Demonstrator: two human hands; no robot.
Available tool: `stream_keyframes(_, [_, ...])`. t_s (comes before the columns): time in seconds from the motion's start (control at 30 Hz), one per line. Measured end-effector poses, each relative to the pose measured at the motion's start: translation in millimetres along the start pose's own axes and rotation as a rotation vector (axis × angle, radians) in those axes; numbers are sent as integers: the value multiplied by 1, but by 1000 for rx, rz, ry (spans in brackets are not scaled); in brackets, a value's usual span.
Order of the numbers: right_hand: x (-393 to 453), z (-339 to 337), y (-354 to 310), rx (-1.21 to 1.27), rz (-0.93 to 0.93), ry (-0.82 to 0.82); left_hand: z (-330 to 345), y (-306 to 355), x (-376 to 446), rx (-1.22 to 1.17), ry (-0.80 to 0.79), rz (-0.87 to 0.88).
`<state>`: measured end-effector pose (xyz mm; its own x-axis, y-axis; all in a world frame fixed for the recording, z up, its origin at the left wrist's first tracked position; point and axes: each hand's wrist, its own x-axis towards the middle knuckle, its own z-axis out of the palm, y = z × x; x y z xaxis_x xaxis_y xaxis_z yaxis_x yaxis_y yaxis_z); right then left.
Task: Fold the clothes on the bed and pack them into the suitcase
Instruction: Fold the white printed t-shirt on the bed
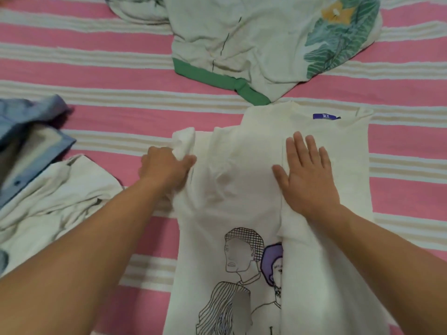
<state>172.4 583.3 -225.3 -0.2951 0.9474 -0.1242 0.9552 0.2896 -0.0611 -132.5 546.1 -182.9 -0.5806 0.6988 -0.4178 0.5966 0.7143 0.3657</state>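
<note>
T-shirt (242,189) print partly fold-hidden

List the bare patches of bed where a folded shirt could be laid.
Free: the striped sheet between the blue shirt and the leaf-print top; the strip right of the white tee. Crowded: the near left, with a cream garment and the left hand.

Two bare forearms are seen, uncovered from the lower frame edges up to the wrists. The left hand (167,166) and right hand (308,171) are ungloved.
</note>
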Motion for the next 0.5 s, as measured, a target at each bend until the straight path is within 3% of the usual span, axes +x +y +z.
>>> stream_keyframes(0.17, [-1,-4,-2,-1,8,-14,-23,-71,-26,-336,339,-186])
stream_keyframes(0.33, [-1,-12,-6,-6,27,-47,-9,-100,-36,-414,335,-147])
stream_keyframes(0.5, [41,-25,-33,15,-22,93,1,-108,-33,-414,387,-80])
